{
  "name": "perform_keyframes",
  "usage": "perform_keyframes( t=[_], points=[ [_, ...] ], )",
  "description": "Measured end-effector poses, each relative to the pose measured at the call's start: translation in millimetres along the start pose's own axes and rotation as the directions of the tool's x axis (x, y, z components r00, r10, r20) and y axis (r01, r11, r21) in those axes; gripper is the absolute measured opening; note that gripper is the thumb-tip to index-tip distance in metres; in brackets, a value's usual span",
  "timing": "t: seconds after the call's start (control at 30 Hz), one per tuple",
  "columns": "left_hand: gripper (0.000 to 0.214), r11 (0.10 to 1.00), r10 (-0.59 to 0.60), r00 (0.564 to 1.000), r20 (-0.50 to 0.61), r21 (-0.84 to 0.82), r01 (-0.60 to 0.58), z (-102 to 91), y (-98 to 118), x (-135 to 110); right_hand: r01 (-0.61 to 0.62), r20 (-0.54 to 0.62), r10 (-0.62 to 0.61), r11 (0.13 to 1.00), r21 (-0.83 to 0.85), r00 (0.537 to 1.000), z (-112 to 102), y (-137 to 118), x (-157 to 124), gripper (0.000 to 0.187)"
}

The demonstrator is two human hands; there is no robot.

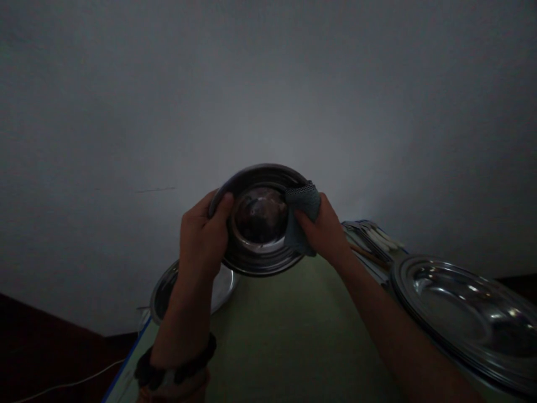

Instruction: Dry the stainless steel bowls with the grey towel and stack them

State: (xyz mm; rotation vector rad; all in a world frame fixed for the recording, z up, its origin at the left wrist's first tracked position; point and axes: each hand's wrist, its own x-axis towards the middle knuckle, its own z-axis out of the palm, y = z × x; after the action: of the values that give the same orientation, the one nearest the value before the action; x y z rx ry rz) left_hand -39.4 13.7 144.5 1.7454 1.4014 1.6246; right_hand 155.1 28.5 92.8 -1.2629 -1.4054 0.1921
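Observation:
A round, shiny metal basin (260,218) is held up above the table, tilted so its inside faces me. My left hand (205,232) grips its left rim, thumb on the inner side and fingers behind. At the right rim, my right hand (321,226) is closed on a grey-green cloth (302,210), which lies pressed against the basin's wall. The cloth has a dark checked edge. Fingers of the right hand are partly hidden behind the cloth and rim.
Stacked metal basins (465,313) stand at the table's right. Another metal basin (224,288) sits at the left, partly behind my left forearm. Several utensils (373,238) lie at the back right. The green tabletop (289,336) meets a grey wall (268,84). A white cable (71,383) runs at lower left.

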Motion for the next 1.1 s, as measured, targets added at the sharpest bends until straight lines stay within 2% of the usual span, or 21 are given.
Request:
perform_keyframes(
  t=[0.03, 0.1, 0.17, 0.23, 0.3, 0.4, 0.5, 0.57, 0.63, 0.67, 0.73, 0.8, 0.87, 0.93, 0.97, 1.03, 1.1],
  points=[
    [0.035, 0.997, -0.017, 1.000, 0.016, -0.071, 0.018, 1.9, -2, 0, -0.009, 0.047, 0.008, 1.000, 0.016, 0.999, 0, 4, 0, 0.029],
    [0.038, 0.983, -0.040, 0.992, 0.123, -0.176, 0.061, 5.1, -5, 0, -0.014, 0.135, 0.011, 1.000, 0.019, 0.991, -4, 11, 2, 0.036],
    [0.039, 0.977, -0.043, 0.969, 0.244, -0.191, 0.092, 5.6, -4, 0, -0.017, 0.162, 0.022, 0.999, -0.029, 0.987, -10, 16, 5, 0.037],
    [0.038, 0.992, -0.049, 0.942, 0.331, -0.090, 0.083, 3.5, -1, -2, -0.009, 0.145, 0.027, 0.992, -0.126, 0.989, -16, 17, 7, 0.031],
    [0.036, 0.991, -0.071, 0.911, 0.407, 0.136, 0.017, 1.4, 5, -6, 0.035, 0.153, 0.000, 0.974, -0.223, 0.988, -21, 14, 8, 0.020],
    [0.037, 0.895, -0.104, 0.862, 0.496, 0.425, -0.137, 2.7, 13, -11, 0.146, 0.214, -0.083, 0.945, -0.294, 0.973, -25, 4, 6, 0.009],
    [0.039, 0.866, -0.064, 0.829, 0.555, 0.443, -0.230, 8.2, 17, -15, 0.255, 0.266, -0.179, 0.923, -0.287, 0.947, -26, -8, 3, 0.010],
    [0.037, 0.874, -0.042, 0.784, 0.620, 0.403, -0.272, 10.3, 17, -16, 0.321, 0.321, -0.227, 0.904, -0.281, 0.920, -25, -16, 1, 0.010],
    [0.036, 0.879, -0.034, 0.746, 0.665, 0.375, -0.294, 9.2, 17, -15, 0.354, 0.353, -0.248, 0.893, -0.278, 0.902, -24, -21, -1, 0.009],
    [0.036, 0.881, -0.030, 0.740, 0.672, 0.367, -0.297, 7.2, 17, -14, 0.356, 0.345, -0.255, 0.894, -0.272, 0.904, -23, -23, -1, 0.008],
    [0.037, 0.894, -0.006, 0.754, 0.657, 0.341, -0.291, 1.0, 18, -11, 0.334, 0.273, -0.267, 0.911, -0.240, 0.924, -23, -22, 0, 0.006],
    [0.038, 0.917, 0.023, 0.796, 0.605, 0.305, -0.258, -6.2, 19, -8, 0.266, 0.138, -0.242, 0.944, -0.195, 0.960, -23, -16, 2, 0.007],
    [0.039, 0.940, 0.038, 0.877, 0.479, 0.281, -0.194, -10.7, 19, -5, 0.136, -0.016, -0.139, 0.983, -0.122, 0.990, -21, -8, 4, 0.016],
    [0.038, 0.956, 0.047, 0.954, 0.297, 0.263, -0.129, -8.3, 17, -4, -0.007, -0.126, 0.009, 1.000, 0.019, 0.992, -13, -1, 4, 0.025],
    [0.037, 0.965, 0.060, 0.977, 0.204, 0.238, -0.109, -3.9, 16, -5, -0.063, -0.152, 0.081, 0.991, 0.122, 0.985, -7, 2, 3, 0.028],
    [0.036, 0.984, 0.089, 0.994, 0.061, 0.146, -0.097, 10.6, 11, -8, -0.148, -0.154, 0.219, 0.914, 0.377, 0.963, 8, 5, -1, 0.031],
    [0.037, 0.998, 0.069, 0.997, -0.026, 0.017, -0.068, 28.3, 4, -11, -0.219, -0.091, 0.349, 0.750, 0.624, 0.933, 24, 7, -5, 0.034]
  ],
)
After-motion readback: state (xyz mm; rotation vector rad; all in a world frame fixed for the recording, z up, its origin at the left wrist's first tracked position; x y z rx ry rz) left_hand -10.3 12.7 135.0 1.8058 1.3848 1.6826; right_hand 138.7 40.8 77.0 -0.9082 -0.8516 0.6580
